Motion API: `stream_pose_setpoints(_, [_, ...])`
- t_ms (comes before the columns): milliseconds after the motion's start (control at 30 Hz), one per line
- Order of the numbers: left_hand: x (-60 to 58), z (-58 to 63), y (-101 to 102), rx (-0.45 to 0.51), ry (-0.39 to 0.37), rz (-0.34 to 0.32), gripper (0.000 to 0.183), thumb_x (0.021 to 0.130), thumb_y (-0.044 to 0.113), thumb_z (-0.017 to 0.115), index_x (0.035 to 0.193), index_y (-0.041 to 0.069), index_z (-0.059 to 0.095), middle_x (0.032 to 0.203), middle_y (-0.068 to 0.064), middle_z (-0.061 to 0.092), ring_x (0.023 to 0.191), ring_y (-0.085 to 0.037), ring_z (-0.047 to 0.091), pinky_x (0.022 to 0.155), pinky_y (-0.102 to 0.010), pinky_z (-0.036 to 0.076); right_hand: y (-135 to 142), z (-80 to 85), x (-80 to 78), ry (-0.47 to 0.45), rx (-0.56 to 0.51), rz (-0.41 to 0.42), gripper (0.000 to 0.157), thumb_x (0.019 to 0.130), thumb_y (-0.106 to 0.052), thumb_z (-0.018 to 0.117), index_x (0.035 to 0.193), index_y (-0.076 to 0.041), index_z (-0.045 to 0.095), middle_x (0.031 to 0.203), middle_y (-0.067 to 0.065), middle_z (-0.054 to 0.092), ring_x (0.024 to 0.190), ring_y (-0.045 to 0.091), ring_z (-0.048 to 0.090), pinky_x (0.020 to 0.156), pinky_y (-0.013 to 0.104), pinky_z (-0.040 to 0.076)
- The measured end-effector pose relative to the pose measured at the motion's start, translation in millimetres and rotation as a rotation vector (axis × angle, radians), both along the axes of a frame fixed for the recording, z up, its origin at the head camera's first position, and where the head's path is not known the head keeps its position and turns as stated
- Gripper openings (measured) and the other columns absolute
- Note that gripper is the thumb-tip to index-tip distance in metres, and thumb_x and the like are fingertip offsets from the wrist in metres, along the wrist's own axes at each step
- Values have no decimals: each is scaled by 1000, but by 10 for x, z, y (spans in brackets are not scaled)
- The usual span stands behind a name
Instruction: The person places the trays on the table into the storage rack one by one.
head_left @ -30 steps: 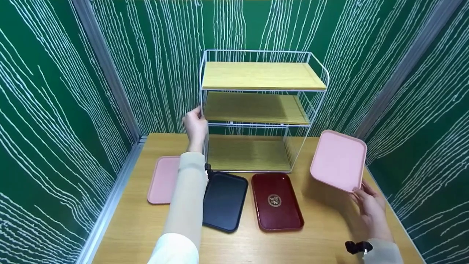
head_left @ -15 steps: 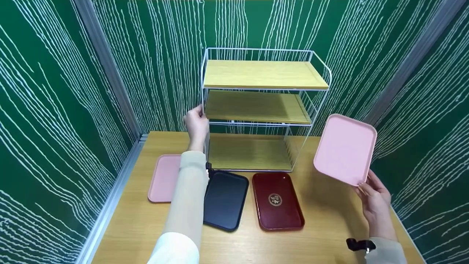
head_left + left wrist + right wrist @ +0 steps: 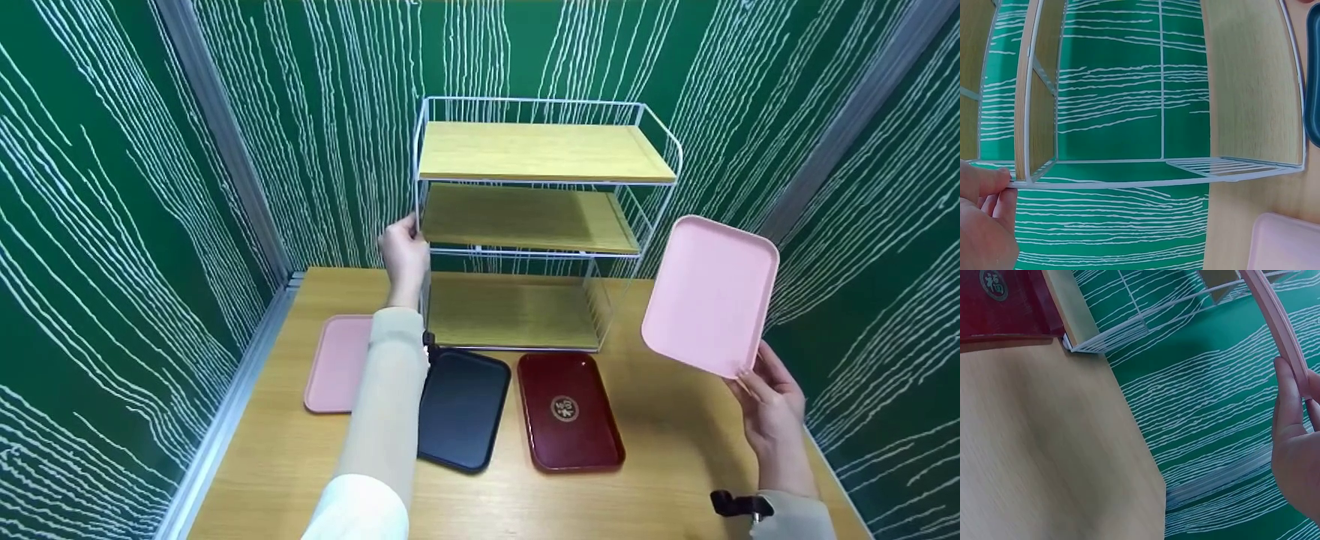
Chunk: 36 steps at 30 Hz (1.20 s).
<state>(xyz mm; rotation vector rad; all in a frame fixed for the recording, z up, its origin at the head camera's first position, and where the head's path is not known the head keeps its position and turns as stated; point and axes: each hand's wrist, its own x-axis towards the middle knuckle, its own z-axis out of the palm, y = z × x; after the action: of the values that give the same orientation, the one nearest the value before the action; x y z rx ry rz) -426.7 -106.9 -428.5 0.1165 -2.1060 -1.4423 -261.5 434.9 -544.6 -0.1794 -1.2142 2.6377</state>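
Observation:
A three-tier rack (image 3: 547, 152) of white wire with wooden shelves stands at the back of the table. My left hand (image 3: 404, 257) grips its left front upright at the height of the middle shelf; in the left wrist view, thumb and fingers (image 3: 994, 181) pinch the white wire. To the right of the rack, my right hand (image 3: 772, 409) holds a pink tray (image 3: 711, 296) by its lower right corner, raised above the table and tilted. The right wrist view shows that tray edge-on (image 3: 1280, 326), between thumb and fingers. Nothing lies on the rack's shelves.
On the wooden table (image 3: 525, 502), in front of the rack, lie a black tray (image 3: 465, 409) and a dark red tray (image 3: 571, 442) with a round gold emblem. Another pink tray (image 3: 339, 367) lies at left, partly hidden by my left sleeve. Green white-streaked walls (image 3: 112, 262) enclose the sides and back.
My right hand has lifted the pink tray higher and slightly to the right, toward the middle shelf's height. My left hand keeps its grip on the rack; the other trays lie as before.

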Motion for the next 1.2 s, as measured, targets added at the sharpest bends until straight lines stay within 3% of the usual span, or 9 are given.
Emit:
stream_pose_setpoints(267, [3,-1,15,40,-25,-18,34,101,-13,57,126,0,77,123,-15,76,96,-24,62,87,-41,55,-129,77,-32,116,15,30,60,101,13,59,155,-14,58,142,1,70,114,22,74,92,37,59])
stream_pose_setpoints(467, [14,7,18,35,-37,-18,35,102,-11,58,129,2,76,124,-14,76,101,-23,65,93,-43,57,-207,127,-81,233,-6,22,57,101,20,52,154,-2,55,138,12,71,110,27,75,87,41,61])
stream_pose_setpoints(867, [38,-1,42,78,-63,-32,39,105,-9,59,140,2,70,136,-18,71,116,-24,67,106,-43,55,-364,169,-89,251,24,19,57,101,18,53,155,-1,53,141,14,69,112,28,74,87,41,61])
stream_pose_setpoints(1200, [28,3,34,60,-43,-13,38,104,-9,60,138,2,71,134,-19,72,111,-25,68,103,-43,56,-589,376,-153,308,90,92,60,102,20,51,158,-3,49,151,12,62,120,27,71,91,41,59])
